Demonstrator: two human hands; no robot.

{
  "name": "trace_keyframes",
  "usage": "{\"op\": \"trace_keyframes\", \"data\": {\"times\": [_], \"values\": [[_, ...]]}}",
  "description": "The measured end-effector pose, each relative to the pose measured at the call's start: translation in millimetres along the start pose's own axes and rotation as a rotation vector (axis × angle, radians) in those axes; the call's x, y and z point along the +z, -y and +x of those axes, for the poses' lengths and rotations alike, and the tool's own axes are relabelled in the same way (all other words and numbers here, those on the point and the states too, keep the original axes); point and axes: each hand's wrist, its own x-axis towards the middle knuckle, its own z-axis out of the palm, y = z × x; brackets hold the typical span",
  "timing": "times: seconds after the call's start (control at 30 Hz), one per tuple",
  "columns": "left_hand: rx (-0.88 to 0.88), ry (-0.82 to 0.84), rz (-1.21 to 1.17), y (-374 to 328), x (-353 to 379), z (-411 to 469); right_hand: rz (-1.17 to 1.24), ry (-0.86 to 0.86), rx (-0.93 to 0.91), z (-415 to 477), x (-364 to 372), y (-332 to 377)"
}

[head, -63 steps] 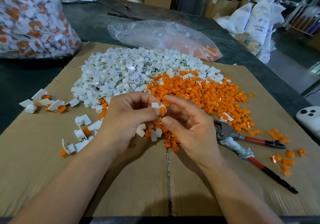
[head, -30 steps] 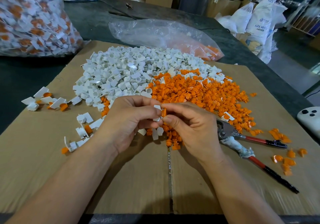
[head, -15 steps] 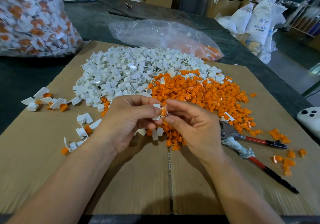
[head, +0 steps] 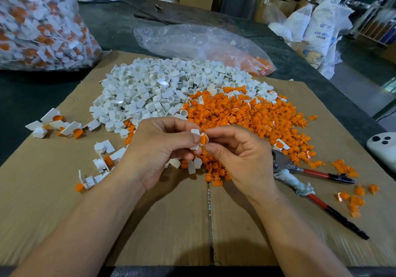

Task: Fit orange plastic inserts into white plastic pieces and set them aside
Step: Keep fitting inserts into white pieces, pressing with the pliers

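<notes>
Grip on a white piece (head: 194, 136) is provided by the left hand (head: 162, 150), thumb and fingers pinched. An orange insert (head: 204, 139) is pinched against its right side by the right hand (head: 242, 156). Finished pieces (head: 64, 126) lie well left of the left hand, which is judged the nearer for setting aside.

On the cardboard sheet (head: 53, 212), a heap of plastic pieces (head: 154, 88) lies left of a heap of inserts (head: 246, 114). Before both, left hand (head: 162, 150) and right hand (head: 242, 154) hold one piece (head: 196, 139) between them. The pliers (head: 300, 182) lie to the right, assembled pieces (head: 57, 124) to the left.
</notes>
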Motion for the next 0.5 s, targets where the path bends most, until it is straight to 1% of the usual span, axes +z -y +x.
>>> {"op": "trace_keyframes", "data": {"times": [0.2,0.5], "values": [[0.013,-0.007,-0.006,-0.6,1.6,-0.5,0.041,0.005,0.040,-0.9,0.8,0.5],[0.006,-0.021,-0.006,-0.2,3.0,-0.6,-0.013,0.007,0.000,0.5,1.4,5.0]]}}
